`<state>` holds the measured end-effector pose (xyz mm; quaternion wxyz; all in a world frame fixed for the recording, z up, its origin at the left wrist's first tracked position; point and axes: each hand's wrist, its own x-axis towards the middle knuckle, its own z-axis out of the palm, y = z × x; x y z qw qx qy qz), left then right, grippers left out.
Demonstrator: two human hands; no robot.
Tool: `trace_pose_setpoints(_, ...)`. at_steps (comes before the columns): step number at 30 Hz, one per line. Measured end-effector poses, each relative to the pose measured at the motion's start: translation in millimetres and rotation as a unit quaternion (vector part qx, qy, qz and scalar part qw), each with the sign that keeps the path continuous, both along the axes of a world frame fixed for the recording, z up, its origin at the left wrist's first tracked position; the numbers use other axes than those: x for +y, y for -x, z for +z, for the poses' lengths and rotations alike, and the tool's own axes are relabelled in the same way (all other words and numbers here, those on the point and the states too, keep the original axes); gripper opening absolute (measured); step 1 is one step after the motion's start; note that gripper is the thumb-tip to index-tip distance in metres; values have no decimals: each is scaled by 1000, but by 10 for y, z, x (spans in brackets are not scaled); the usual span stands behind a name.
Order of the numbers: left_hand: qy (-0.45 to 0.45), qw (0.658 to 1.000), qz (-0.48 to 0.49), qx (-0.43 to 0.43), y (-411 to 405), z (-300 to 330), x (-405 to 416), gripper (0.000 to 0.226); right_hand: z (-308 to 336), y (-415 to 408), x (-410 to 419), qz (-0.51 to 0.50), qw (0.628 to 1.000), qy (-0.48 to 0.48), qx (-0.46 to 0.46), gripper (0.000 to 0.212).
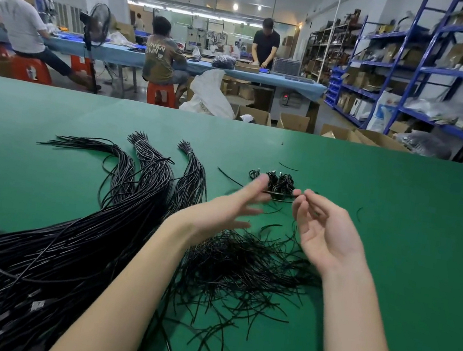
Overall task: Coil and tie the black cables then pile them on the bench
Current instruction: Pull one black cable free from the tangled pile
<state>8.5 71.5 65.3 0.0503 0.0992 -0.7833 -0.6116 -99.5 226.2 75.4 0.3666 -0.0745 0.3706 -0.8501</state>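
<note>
Your hands are raised over a green bench [394, 226] strewn with black cables.

Long cable bundles [68, 242] fan across your left; loose twist ties [242, 265] lie heaped beneath your wrists; the small pile of coiled cables [278, 181] sits beyond your fingertips. Your left hand [219, 212] is spread and blurred. Your right hand [326, 232] pinches a thin black tie [281, 194].
</note>
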Motion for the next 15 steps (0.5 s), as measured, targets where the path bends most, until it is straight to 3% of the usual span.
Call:
trace_pose_setpoints(3, -127, 972, 148, 131, 112, -114, -93, 74, -106, 71, 33, 8, 992, -107, 69, 5)
trace_pose_setpoints(5, -240, 936, 186, 176, 168, -197, -149, 51, -187, 108, 52, 26, 961, -227, 156, 14)
trace_pose_setpoints(7, -297, 919, 187, 177, 181, -251, -158, 40, -269, 113, 59, 37, 896, -368, 245, 27)
trace_pose_setpoints(10, -342, 901, 180, 196, 202, -264, -122, 39, -308, 73, 12, 2, 738, -556, 381, 40)
trace_pose_setpoints(12, -360, 891, 176, 213, 203, -225, -107, 40, -301, 20, -53, -65, 640, -620, 450, 47)
trace_pose_setpoints(13, -368, 886, 176, 221, 201, -210, -112, 41, -298, -3, -82, -90, 614, -620, 479, 51)
trace_pose_setpoints(15, -377, 880, 172, 232, 194, -197, -128, 43, -309, -30, -129, -75, 637, -543, 542, 46)
